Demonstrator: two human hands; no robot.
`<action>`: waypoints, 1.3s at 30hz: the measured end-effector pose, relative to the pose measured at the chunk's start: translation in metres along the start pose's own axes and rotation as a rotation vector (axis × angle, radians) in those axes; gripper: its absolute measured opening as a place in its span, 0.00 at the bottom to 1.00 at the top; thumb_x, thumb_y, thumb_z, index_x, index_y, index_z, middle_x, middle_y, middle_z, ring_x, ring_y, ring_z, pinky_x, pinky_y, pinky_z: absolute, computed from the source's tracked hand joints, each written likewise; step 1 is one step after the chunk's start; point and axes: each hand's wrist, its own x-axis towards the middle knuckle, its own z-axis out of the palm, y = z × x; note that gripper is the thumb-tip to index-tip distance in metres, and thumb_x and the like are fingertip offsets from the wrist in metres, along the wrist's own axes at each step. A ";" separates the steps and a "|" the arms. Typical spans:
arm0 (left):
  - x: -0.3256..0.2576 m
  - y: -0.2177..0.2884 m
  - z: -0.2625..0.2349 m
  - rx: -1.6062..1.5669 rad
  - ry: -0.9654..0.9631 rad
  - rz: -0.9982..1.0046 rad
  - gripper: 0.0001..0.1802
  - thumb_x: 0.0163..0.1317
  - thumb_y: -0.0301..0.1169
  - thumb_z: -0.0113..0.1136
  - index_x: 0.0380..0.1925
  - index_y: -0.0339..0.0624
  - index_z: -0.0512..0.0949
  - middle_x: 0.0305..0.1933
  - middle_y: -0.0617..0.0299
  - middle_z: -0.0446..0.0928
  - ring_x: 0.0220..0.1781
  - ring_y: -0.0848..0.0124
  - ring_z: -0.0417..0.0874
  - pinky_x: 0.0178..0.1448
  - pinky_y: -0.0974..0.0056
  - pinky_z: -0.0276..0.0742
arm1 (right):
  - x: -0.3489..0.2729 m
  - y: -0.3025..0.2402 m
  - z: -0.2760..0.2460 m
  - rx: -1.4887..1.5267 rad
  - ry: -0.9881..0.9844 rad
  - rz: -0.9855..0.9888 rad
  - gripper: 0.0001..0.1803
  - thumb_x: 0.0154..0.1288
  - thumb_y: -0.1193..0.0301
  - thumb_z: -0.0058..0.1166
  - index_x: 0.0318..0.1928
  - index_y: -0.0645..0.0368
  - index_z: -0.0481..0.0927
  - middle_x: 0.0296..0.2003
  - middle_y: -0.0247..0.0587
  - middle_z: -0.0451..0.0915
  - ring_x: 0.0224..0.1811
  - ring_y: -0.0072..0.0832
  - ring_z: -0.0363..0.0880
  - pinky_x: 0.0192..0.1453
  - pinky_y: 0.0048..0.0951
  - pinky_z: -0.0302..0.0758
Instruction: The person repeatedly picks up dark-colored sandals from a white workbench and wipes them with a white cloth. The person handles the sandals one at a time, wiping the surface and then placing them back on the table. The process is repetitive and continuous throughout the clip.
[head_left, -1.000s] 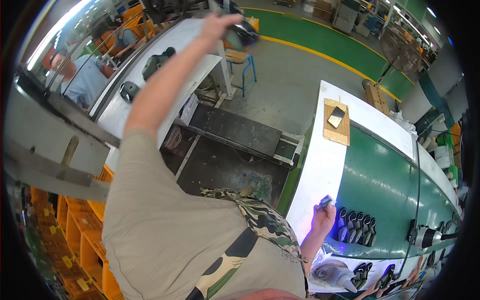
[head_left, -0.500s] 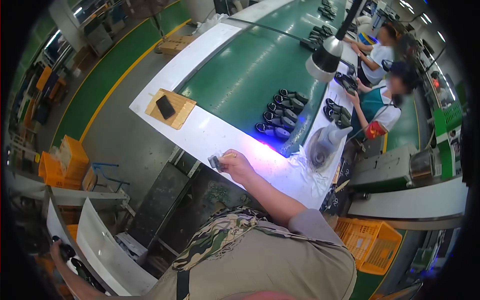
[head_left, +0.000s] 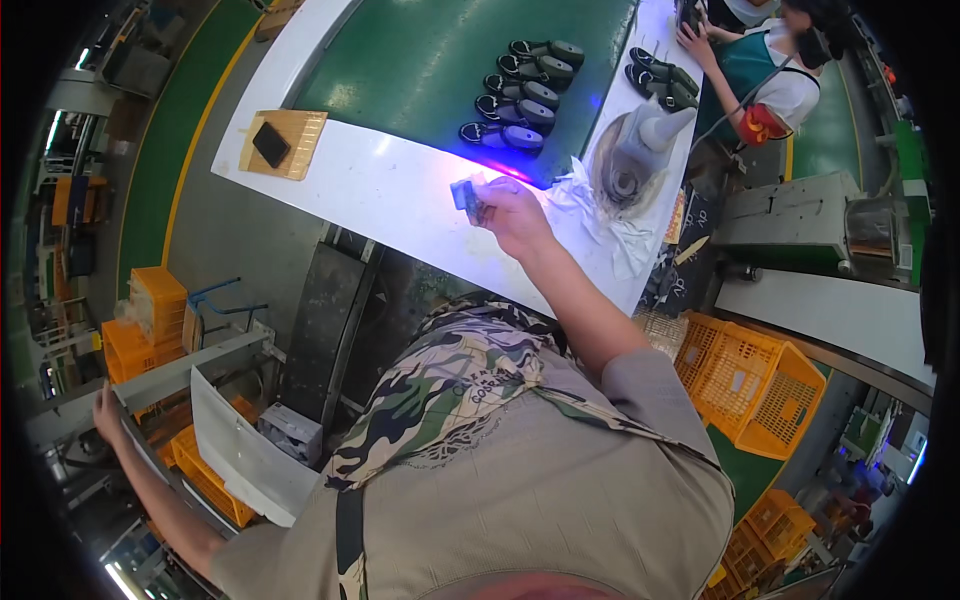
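Note:
My right hand (head_left: 508, 212) is closed on a small blue-grey piece (head_left: 466, 197), its kind too small to tell, held over the white table edge (head_left: 400, 185). Just beyond it, several black strapped shoes (head_left: 522, 109) lie in a row on the green belt (head_left: 410, 70). My left hand (head_left: 106, 412) is stretched far out to the left, beside a grey metal rail (head_left: 150, 375); its fingers are too small and dim to read, and no held thing shows there.
A white squeeze bottle (head_left: 655, 135) stands right of the belt beside crumpled white sheeting (head_left: 628, 245). A dark phone (head_left: 270, 145) lies on cardboard (head_left: 306, 140) at left. Another pair of shoes (head_left: 662, 78) sits near a co-worker (head_left: 745, 85). Orange crates (head_left: 755, 375) stand on both sides.
My right hand has moved right and away from me with the small piece, nearer the belt's end. My left hand has shifted away from the dark shoes seen by it earlier. The view has turned.

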 end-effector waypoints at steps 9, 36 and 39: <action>-0.382 0.375 0.438 -1.003 -1.678 -0.316 0.21 0.68 0.43 0.55 0.43 0.32 0.75 0.46 0.45 0.80 0.51 0.52 0.81 0.61 0.51 0.77 | -0.044 -0.051 -0.080 0.063 0.128 -0.102 0.08 0.60 0.76 0.61 0.33 0.55 0.72 0.27 0.37 0.77 0.27 0.28 0.78 0.31 0.32 0.77; -0.547 0.634 0.651 -0.722 -1.473 -0.858 0.46 0.55 0.57 0.57 0.68 0.46 0.55 0.64 0.38 0.61 0.63 0.42 0.67 0.71 0.43 0.59 | -0.062 -0.090 -0.172 0.247 0.764 -0.502 0.07 0.61 0.79 0.58 0.34 0.57 0.72 0.29 0.40 0.79 0.27 0.31 0.78 0.33 0.37 0.79; -0.547 0.653 0.655 -0.706 -1.510 -0.740 0.39 0.54 0.56 0.59 0.61 0.47 0.66 0.57 0.48 0.71 0.56 0.46 0.73 0.63 0.46 0.65 | -0.064 -0.089 -0.185 0.176 0.826 -0.475 0.06 0.60 0.79 0.58 0.33 0.58 0.74 0.28 0.39 0.78 0.24 0.30 0.77 0.31 0.35 0.79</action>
